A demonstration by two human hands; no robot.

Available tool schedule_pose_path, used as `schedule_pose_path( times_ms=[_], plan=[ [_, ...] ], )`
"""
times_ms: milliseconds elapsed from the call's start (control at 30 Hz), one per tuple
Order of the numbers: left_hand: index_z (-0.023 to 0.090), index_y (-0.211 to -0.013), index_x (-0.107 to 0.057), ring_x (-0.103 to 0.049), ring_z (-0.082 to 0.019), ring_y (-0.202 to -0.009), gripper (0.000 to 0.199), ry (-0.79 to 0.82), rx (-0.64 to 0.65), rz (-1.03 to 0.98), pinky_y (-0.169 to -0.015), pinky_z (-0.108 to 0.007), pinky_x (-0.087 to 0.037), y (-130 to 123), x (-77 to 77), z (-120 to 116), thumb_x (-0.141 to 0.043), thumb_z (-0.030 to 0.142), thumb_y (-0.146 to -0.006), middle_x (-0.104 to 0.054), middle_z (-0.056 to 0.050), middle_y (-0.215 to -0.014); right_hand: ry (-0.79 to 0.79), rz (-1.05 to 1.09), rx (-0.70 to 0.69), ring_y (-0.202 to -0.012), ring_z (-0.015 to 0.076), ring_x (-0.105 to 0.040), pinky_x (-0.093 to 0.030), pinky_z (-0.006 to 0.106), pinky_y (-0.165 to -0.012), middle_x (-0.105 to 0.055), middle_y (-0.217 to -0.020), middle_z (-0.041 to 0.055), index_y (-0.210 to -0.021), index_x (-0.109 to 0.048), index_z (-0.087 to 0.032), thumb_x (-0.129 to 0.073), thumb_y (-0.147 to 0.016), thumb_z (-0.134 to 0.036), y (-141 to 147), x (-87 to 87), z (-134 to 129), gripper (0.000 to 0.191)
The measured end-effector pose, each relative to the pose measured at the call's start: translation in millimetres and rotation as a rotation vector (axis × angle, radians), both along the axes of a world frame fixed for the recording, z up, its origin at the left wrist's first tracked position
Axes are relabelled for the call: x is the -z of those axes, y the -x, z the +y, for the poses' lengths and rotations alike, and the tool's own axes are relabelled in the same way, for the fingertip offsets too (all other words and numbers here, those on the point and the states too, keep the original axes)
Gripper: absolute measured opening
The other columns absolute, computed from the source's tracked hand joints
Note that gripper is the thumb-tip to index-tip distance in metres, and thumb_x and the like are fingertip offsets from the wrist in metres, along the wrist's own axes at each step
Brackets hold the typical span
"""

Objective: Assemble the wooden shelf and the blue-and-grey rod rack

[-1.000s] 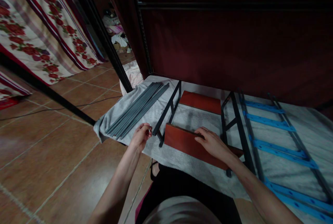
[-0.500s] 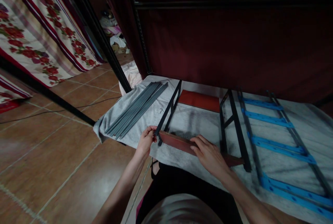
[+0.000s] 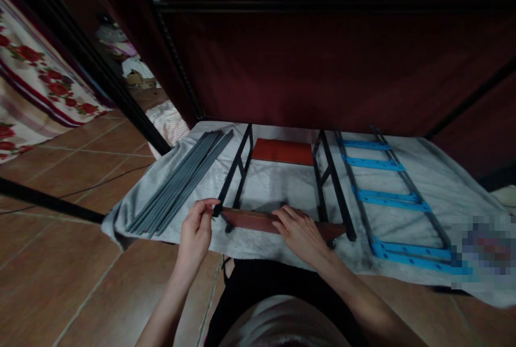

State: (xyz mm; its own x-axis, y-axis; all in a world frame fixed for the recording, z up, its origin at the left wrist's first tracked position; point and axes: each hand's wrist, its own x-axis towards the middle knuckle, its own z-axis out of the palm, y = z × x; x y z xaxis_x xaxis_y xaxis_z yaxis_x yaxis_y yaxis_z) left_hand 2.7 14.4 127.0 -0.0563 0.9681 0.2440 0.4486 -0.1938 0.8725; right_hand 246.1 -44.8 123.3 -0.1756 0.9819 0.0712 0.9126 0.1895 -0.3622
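Across the near end of two black metal side frames stands a reddish-brown board (image 3: 253,220), on edge. My right hand (image 3: 300,231) rests over its top, fingers curled round it. At the board's left end, my left hand (image 3: 197,223) is closed with thumb and fingertips together against the near corner of the left black frame (image 3: 236,167). Whatever is between those fingertips is too small to make out. The right black frame (image 3: 332,175) meets the board's other end. A flat orange-red panel (image 3: 282,151) spans the far part between the frames.
Grey rods (image 3: 181,183) lie bundled on the left of the grey cloth (image 3: 274,185). To the right is a rack of dark bars with blue crosspieces (image 3: 373,164). A dark red curtain (image 3: 306,78) hangs behind, and a black post (image 3: 133,105) slants at left.
My view has swung right, so everything sits further left and more of the cloth's right end shows. Both hands keep their places at the board and frame corner.
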Motion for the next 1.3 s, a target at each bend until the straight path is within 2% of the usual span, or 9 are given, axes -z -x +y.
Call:
schedule_pose_path(
  times_ms=[200,367,533,700,867,1000,1133,1200,1300],
  plan=[
    [0.020,-0.118,-0.061,-0.059,-0.020,-0.093,0.041,-0.101,0.334,0.368,-0.083,-0.031,-0.048,-35,-2.5,-9,-0.034,0.018,-0.087,-0.057,-0.007,-0.096,-0.119,-0.014,0.019,-0.094,0.0192,-0.058,-0.043,0.036,-0.090,-0.063,-0.102,0.0051,-0.109,-0.059,-0.023,-0.044,-0.095,-0.027,-2,8.9,2,0.021],
    [0.019,-0.136,-0.047,-0.065,-0.021,-0.095,0.047,-0.015,0.429,0.644,-0.078,-0.029,-0.050,-62,10.6,-11,-0.029,0.017,-0.092,-0.060,-0.011,-0.111,-0.164,-0.026,0.081,-0.099,0.0220,-0.057,-0.040,0.042,-0.094,-0.062,-0.108,0.0084,-0.118,-0.056,-0.021,-0.042,-0.095,-0.025,-8,12.8,-3,0.027],
    [0.017,-0.136,-0.044,-0.068,-0.025,-0.095,0.043,0.069,0.483,0.839,-0.075,-0.031,-0.050,-73,13.6,-10,-0.030,0.024,-0.096,-0.061,-0.016,-0.123,-0.189,0.015,0.086,-0.106,0.0221,-0.054,-0.040,0.042,-0.098,-0.060,-0.117,0.0090,-0.129,-0.049,-0.020,-0.042,-0.094,-0.020,-18,16.5,-11,0.036],
    [0.018,-0.136,-0.044,-0.071,-0.027,-0.085,0.043,0.220,0.439,0.846,-0.066,-0.029,-0.048,-80,10.6,-8,-0.036,0.027,-0.095,-0.072,-0.014,-0.098,-0.292,0.105,0.089,-0.115,0.0227,-0.050,-0.038,0.042,-0.101,-0.056,-0.127,0.0103,-0.128,-0.050,-0.020,-0.041,-0.094,-0.017,-7,22.1,-28,0.036],
    [0.017,-0.132,-0.049,-0.070,-0.025,-0.067,0.042,0.254,0.434,0.696,-0.060,-0.028,-0.046,-80,17.5,-8,-0.037,0.030,-0.094,-0.071,-0.008,-0.073,-0.088,0.271,0.052,-0.094,0.0199,-0.061,-0.049,0.034,-0.082,-0.065,-0.101,0.0057,-0.107,-0.057,-0.022,-0.042,-0.095,-0.024,26,30.9,-44,0.019],
    [0.021,-0.121,-0.057,-0.068,-0.021,-0.061,0.036,0.245,0.462,0.526,-0.056,-0.026,-0.046,-78,25.1,-10,-0.040,0.033,-0.092,-0.072,-0.006,-0.075,0.016,0.594,0.097,-0.092,0.0177,-0.064,-0.050,0.029,-0.080,-0.066,-0.101,0.0047,-0.105,-0.053,-0.022,-0.045,-0.092,-0.019,48,47.4,-43,0.016],
    [0.022,-0.119,-0.058,-0.070,-0.023,-0.068,0.035,0.216,0.410,0.564,-0.058,-0.026,-0.047,-79,28.1,-10,-0.042,0.031,-0.090,-0.072,-0.005,-0.077,0.127,0.956,0.151,-0.073,0.0130,-0.065,-0.051,0.024,-0.065,-0.067,-0.089,0.0001,-0.101,-0.052,-0.022,-0.045,-0.088,-0.014,57,58.5,-37,0.017],
    [0.022,-0.119,-0.058,-0.071,-0.024,-0.072,0.034,0.216,0.399,0.607,-0.059,-0.027,-0.047,-81,27.6,-9,-0.042,0.030,-0.090,-0.073,-0.006,-0.078,0.126,1.041,0.180,-0.071,0.0126,-0.064,-0.051,0.023,-0.063,-0.067,-0.088,-0.0005,-0.103,-0.052,-0.022,-0.050,-0.086,-0.017,56,57.6,-35,0.018],
    [0.020,-0.120,-0.056,-0.071,-0.026,-0.075,0.034,0.223,0.408,0.624,-0.061,-0.028,-0.046,-84,26.6,-9,-0.041,0.031,-0.091,-0.073,-0.009,-0.084,0.020,1.004,0.231,-0.083,0.0143,-0.065,-0.051,0.026,-0.074,-0.068,-0.093,0.0011,-0.099,-0.055,-0.022,-0.056,-0.082,-0.016,53,52.8,-32,0.018]
  ],
)
